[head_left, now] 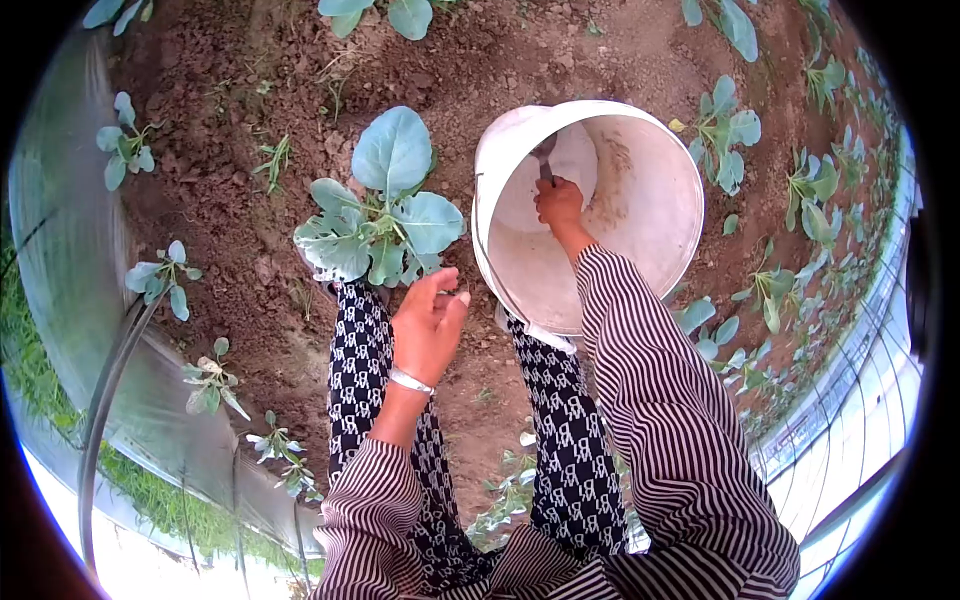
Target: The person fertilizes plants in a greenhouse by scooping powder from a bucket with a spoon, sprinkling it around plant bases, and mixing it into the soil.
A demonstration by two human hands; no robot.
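Note:
Inside a white bucket (pixel 650 215), my right hand (pixel 560 204) is closed around the dark handle of a small tool (pixel 545 160); the tool's far end lies near the bucket's bottom. The bucket is tilted, with its wide mouth facing me. To the left, my left hand (pixel 430 325) is raised with its fingers apart and slightly curled, holding nothing. Just beyond its fingertips stands a large leafy plant (pixel 385 215) with broad blue-green leaves, some with ragged edges.
Brown soil (pixel 230 240) surrounds the plants. Smaller plants (pixel 125 145) grow at the left, and more rows (pixel 725 130) at the right. Clear plastic sheeting (pixel 65 190) and a curved pipe (pixel 100 410) border the left side. My patterned trouser legs (pixel 570 440) stand below the bucket.

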